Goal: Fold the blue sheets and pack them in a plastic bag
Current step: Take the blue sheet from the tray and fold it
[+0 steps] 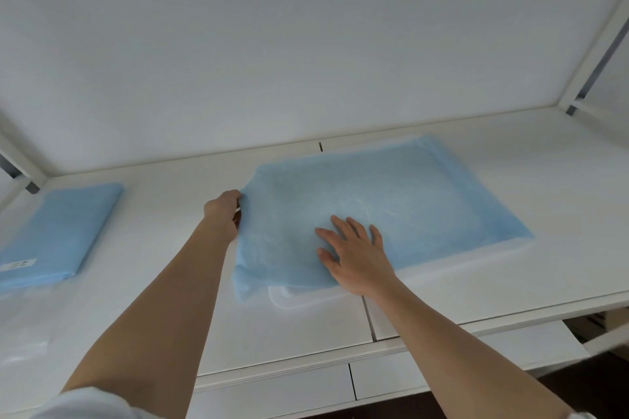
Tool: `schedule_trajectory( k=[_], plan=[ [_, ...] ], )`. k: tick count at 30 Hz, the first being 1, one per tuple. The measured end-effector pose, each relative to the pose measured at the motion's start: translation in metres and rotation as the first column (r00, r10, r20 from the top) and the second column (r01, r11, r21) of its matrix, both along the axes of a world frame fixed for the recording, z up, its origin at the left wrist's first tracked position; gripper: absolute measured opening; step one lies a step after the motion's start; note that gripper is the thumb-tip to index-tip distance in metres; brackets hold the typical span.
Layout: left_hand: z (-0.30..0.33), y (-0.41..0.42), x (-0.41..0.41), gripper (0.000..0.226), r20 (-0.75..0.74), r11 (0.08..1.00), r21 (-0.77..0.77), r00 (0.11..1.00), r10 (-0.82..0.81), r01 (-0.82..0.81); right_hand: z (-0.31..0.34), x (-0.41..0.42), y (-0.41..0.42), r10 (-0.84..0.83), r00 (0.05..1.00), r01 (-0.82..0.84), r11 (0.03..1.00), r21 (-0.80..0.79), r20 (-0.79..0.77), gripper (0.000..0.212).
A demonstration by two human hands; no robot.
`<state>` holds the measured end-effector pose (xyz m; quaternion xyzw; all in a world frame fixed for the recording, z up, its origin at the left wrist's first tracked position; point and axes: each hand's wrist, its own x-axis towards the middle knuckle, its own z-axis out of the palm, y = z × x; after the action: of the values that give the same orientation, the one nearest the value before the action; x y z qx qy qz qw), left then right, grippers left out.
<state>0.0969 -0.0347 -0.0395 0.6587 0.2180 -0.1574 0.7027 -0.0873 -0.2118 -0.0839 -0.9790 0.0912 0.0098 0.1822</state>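
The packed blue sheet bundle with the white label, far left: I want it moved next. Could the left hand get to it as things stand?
Probably yes: bare white table lies between, but the left hand must first release its grip on the spread blue sheet.

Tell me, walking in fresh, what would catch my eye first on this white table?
Your eye lands on the big blue sheet spread across the middle of the white table, with something white and translucent showing under its near edge. Two bare hands work it: the left hand grips its left edge, while the right hand lies flat on it with fingers spread. Far left lies a second blue bundle, already folded, with a small white label.
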Motion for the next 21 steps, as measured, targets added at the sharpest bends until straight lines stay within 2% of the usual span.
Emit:
schedule_trajectory(
  k=[5,10,14,17,21],
  plan=[
    [0.009,0.01,0.005,0.001,0.042,0.994,-0.106,0.998,0.041,-0.036,0.001,-0.001,0.0,0.006,1.0,-0.006,1.0,-0.007,-0.007,0.047],
    [0.014,0.007,0.006,0.039,0.096,0.983,-0.155,0.992,-0.084,0.098,0.001,-0.001,0.001,0.005,1.0,-0.005,1.0,0.0,-0.004,0.048],
    [0.013,0.003,0.013,0.067,0.084,0.975,-0.084,0.977,-0.198,0.205,0.002,-0.001,0.0,0.003,1.0,-0.003,1.0,-0.004,-0.001,0.047],
    [0.013,0.0,0.014,0.065,0.1,0.972,0.01,0.966,-0.237,0.237,0.002,-0.001,0.0,0.001,1.0,-0.001,1.0,-0.002,0.005,0.047],
    [0.013,0.0,0.013,0.066,0.168,0.938,0.246,0.942,-0.289,0.244,0.001,-0.001,0.0,-0.001,1.0,0.001,1.0,0.002,0.009,0.048]
  ],
)
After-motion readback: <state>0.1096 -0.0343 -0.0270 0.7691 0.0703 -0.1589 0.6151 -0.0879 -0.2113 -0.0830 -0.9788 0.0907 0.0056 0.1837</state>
